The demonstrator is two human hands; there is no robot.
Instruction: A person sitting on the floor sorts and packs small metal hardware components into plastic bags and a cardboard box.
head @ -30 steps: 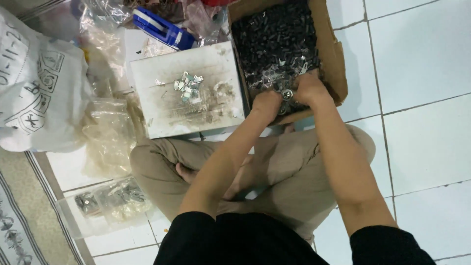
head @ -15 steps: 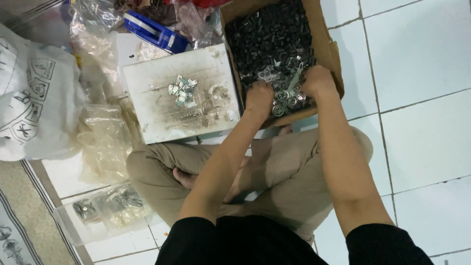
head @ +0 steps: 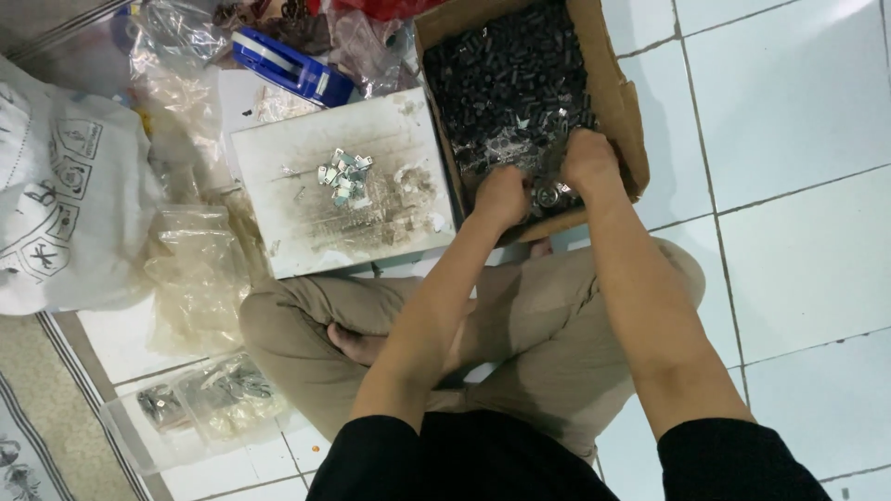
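The cardboard box [head: 620, 102] of small dark parts [head: 506, 79] sits on the white tiled floor [head: 798, 111], just in front of the seated person's crossed legs, and both hands are inside its near end. The left hand [head: 501, 197] is curled down into the heap near the box's left wall; the right hand [head: 588, 160] is just beside it, knuckles up, fingers bent into the pile. Between and under the two hands lie shinier silver-coloured pieces [head: 548, 195] mixed in with the dark ones. Each grip is clenched loosely around parts, but what exactly the fingers enclose is hidden by the hands themselves.

Left of the box, touching its side, a stained white tray [head: 278, 186] carries a small cluster of pale metal bits [head: 343, 176]. Beyond the tray lies a blue tape dispenser [head: 290, 65] among crumpled clear plastic bags [head: 186, 269]. A large white sack with dark printing [head: 65, 204] fills the far left. Near the person's left knee, a clear plastic container [head: 186, 408] holds more small metal items.
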